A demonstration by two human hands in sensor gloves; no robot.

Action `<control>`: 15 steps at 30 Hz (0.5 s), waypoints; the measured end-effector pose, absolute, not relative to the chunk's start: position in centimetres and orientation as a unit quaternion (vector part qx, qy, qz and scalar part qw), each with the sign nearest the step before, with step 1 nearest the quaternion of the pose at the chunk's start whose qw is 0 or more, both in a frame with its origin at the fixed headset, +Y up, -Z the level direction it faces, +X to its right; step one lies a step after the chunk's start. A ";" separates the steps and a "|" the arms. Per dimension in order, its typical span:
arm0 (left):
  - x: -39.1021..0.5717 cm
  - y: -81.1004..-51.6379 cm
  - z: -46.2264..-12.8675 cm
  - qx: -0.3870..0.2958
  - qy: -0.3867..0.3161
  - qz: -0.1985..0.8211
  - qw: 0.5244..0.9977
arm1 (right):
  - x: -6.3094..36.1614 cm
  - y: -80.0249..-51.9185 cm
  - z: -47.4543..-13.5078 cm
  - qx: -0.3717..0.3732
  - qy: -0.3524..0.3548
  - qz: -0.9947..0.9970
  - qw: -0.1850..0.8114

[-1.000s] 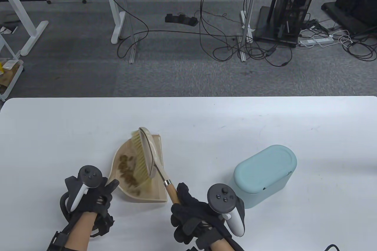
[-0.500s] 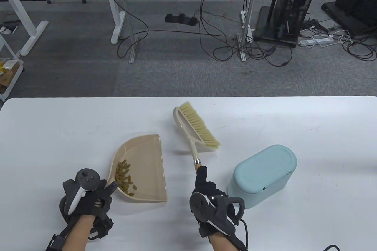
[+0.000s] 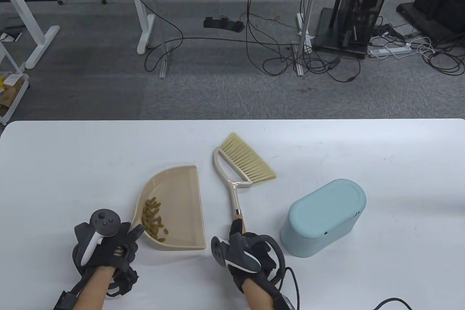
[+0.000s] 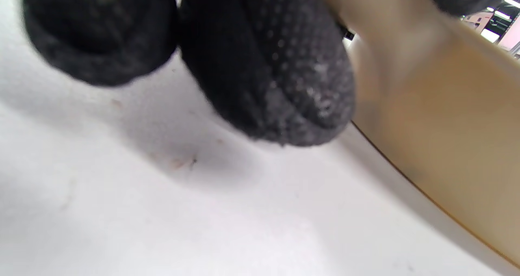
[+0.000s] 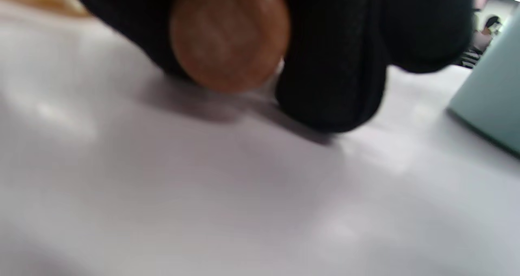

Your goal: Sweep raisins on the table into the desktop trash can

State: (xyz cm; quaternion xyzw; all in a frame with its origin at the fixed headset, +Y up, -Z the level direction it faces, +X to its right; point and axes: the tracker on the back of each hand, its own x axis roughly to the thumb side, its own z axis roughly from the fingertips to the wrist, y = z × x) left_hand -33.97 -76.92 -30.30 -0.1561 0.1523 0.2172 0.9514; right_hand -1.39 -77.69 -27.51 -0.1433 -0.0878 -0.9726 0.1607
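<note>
A beige dustpan (image 3: 181,201) lies on the white table (image 3: 72,164) with several raisins (image 3: 154,219) piled at its near left side. My left hand (image 3: 120,248) grips the dustpan's near left corner; the pan's underside (image 4: 447,117) fills the right of the left wrist view beside my gloved fingers (image 4: 268,64). A hand brush (image 3: 241,164) lies flat on the table right of the pan, bristles pointing far right. My right hand (image 3: 250,248) grips its wooden handle end (image 5: 229,36). The pale blue trash can (image 3: 323,215) stands at the right, lid closed.
The trash can's wall (image 5: 491,109) shows at the right edge of the right wrist view, close to my right hand. Beyond the table's far edge is grey carpet with desk legs and cables (image 3: 254,33).
My right hand has lifted the brush out of the dustpan, swung it right and laid it flat on the table. The hand has drawn back toward me. The dustpan and left hand have barely moved.
</note>
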 end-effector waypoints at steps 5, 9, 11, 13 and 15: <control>-34.0 -76.9 -30.3 -0.156 0.152 0.216 0.952 | -0.8 -77.7 -27.6 -0.147 -0.127 -0.974 0.119; -34.0 -77.0 -30.2 -0.154 0.151 0.214 0.953 | 0.2 -76.0 -26.8 -0.151 -0.029 -0.985 0.074; -34.0 -77.0 -30.3 -0.158 0.150 0.217 0.952 | 0.7 -73.8 -25.9 -0.162 0.038 -0.986 0.010; -34.0 -77.0 -30.2 -0.153 0.151 0.215 0.953 | 1.6 -71.0 -25.1 -0.160 0.081 -0.983 -0.034; -34.0 -77.0 -30.2 -0.154 0.150 0.215 0.953 | 3.1 -68.4 -24.8 -0.143 0.094 -0.982 -0.081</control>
